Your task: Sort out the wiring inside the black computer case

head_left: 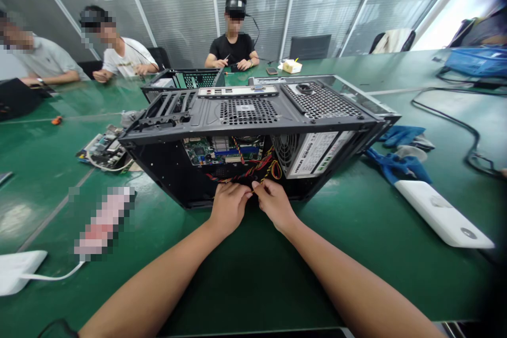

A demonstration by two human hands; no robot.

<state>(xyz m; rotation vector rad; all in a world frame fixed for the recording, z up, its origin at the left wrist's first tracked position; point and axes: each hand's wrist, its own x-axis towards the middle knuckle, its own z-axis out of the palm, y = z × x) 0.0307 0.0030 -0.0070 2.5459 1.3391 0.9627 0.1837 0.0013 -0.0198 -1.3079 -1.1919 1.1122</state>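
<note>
- Glass partition panels (174, 5) back the room, and a green table (245, 280) spreads across the head view, its near edge showing at lower right.
- Across it sits a person in black (232, 48); further left are a person in a white T-shirt (129, 57) and a person in a pale shirt (53, 60).
- Centred on the table, an open computer case (253, 130) stands with its vented rear panel upward and its open side toward the wearer; a second case (198, 80) stands just behind.
- Bare tabletop runs from the case's lower edge toward the wearer, giving the forearms room; a circuit board assembly (105, 148) lies beyond the case's left edge, with blue cloth (410, 165) and a white rounded device (443, 214) to the right.
- Inside show a motherboard (204, 153), a labelled power supply (319, 154) and coloured cables (273, 170).
- Both forearms reach in from the bottom corners and converge at the opening's lower edge.
- Left hand (228, 207) is curled, thumb and forefinger pinching a thin wire (253, 191) below the cables.
- Right hand (276, 205) pinches the same wire, fingertips almost meeting the left's; the fingers hide its end.
</note>
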